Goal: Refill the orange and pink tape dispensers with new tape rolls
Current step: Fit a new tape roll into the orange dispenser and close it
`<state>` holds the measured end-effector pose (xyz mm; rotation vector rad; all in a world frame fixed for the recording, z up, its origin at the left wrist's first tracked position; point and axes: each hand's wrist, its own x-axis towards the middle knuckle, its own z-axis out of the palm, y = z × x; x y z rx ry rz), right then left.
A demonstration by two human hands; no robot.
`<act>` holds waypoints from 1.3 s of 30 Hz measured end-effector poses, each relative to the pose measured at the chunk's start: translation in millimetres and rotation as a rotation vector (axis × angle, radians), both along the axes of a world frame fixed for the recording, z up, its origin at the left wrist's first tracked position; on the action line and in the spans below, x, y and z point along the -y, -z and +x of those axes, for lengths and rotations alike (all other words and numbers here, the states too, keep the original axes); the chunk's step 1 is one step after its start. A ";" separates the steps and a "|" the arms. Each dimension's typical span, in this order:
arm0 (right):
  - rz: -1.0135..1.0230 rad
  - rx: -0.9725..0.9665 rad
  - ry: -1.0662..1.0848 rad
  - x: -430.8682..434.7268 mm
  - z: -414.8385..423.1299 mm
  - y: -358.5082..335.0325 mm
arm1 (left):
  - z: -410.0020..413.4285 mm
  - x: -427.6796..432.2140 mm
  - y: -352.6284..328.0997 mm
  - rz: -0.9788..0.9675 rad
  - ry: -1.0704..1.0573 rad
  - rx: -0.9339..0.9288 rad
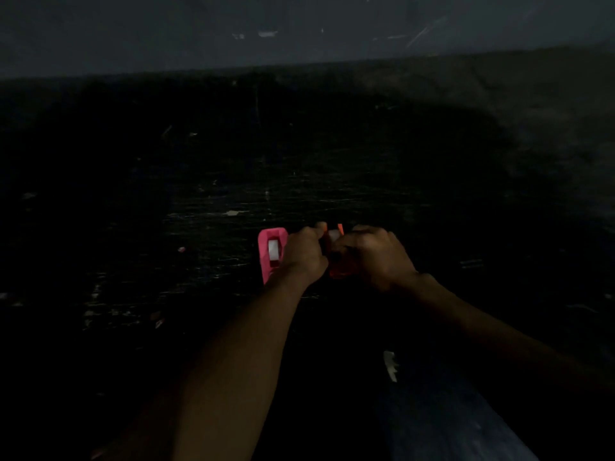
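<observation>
Orange dispenser point(335, 273): held between both my hands, just above or on the desk point(199, 227) around its middle; I cannot tell whether it touches the top. Entries run near to far.

1. Scrap point(390, 365): pale and ragged, at the near edge, right of my forearms, well apart from the work.
2. Left hand point(304, 252): fingers curled round the orange dispenser's left side, thumb tip point(321, 226) raised at its far end.
3. Right hand point(372, 257): fingers clenched over the right side, knuckles up. It is too dark to see how the fingertips sit.
4. Orange dispenser, detail: long axis runs away from me, near end low between my palms, far end showing past my fingertips. Both hands are equally close and meet over it. A pale patch point(332, 235) sits between my fingertips, either roll or tape end; I cannot tell which.
5. Pink dispenser point(263, 261): flat on the desk, just left of my left hand, its near right corner hidden by my wrist. Its long axis also runs away from me. A white roll point(273, 249) sits in its well, so I judge this one loaded.
6. Wall point(299, 28): grey, along the desk's far edge.

Judgement: the next move turns on that far end, ahead of my fingertips, where tape would feed to the cutter.
</observation>
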<state>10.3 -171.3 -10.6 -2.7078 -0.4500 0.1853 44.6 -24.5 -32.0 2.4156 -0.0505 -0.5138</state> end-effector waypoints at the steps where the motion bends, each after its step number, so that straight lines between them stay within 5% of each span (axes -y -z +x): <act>1: -0.018 -0.029 0.001 -0.5 -2.4 0.2 | 0.1 0.3 -0.3 -0.003 0.000 -0.002; 22: -0.112 0.253 -0.051 -2.2 -65.0 6.4 | -2.5 3.3 -3.0 -0.063 -0.013 -0.051; 29: -0.203 0.146 -0.049 -4.0 -62.8 15.8 | -3.4 3.2 -5.6 -0.021 0.003 -0.048; 39: -0.071 0.054 0.164 -6.9 -54.0 27.0 | -3.0 2.3 -5.4 -0.009 0.018 -0.034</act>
